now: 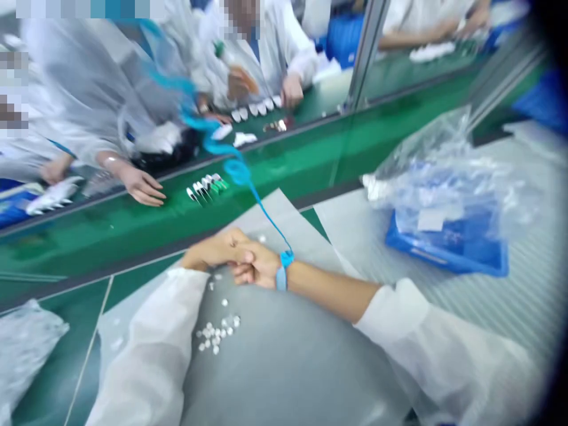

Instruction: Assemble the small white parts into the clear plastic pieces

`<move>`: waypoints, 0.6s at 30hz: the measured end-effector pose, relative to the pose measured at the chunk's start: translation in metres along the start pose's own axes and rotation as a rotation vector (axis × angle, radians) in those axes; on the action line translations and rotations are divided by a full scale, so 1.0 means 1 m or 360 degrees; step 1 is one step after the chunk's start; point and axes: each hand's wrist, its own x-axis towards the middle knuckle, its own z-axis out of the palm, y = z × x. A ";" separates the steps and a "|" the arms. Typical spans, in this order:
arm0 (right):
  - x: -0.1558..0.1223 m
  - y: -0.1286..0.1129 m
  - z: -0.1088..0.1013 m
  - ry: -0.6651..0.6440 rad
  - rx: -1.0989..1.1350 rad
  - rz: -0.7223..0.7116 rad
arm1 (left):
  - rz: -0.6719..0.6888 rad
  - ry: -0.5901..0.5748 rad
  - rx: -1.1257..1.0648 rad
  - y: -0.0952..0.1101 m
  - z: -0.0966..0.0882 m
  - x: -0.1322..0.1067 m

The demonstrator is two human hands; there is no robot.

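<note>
My left hand [215, 247] and my right hand [264, 267] meet above the work surface, with fingers curled against each other. Both look closed; whatever may lie between them is hidden. Around my right wrist sits a blue strap [281, 279], and a coiled blue cord [239, 170] runs from it up and to the left. Below the hands, several small white round pieces [216, 341] lie in a loose cluster on the grey sheet [284, 361]. A few stray ones are scattered close to my fingers.
At right stands a blue bin [448, 257] with clear plastic bags [461, 177] over it. Another plastic bag [31, 349] lies at left. Beyond a raised green ledge [284, 163], co-workers in white coats handle small parts. One co-worker's hand [142, 186] hangs over the ledge, near several small white-and-green parts [207, 187].
</note>
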 end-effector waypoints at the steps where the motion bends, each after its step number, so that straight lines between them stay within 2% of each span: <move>1: 0.002 -0.001 -0.002 -0.0021 -0.0025 0.0000 | 0.0074 0.0113 0.0036 0.000 0.001 0.001; 3: 0.007 0.000 -0.007 -0.0010 -0.0043 -0.0043 | 0.0152 0.0238 0.0077 -0.004 0.003 0.003; 8: 0.014 0.014 -0.012 0.0149 0.0025 -0.0197 | 0.0174 0.0324 0.0100 -0.011 0.012 0.001; 15: 0.012 0.015 -0.012 0.0201 -0.0038 -0.0121 | 0.0187 0.0251 0.0141 -0.012 0.010 -0.004; 18: 0.010 0.015 -0.009 0.0184 -0.0084 -0.0080 | 0.0195 0.0299 0.0182 -0.016 0.004 -0.004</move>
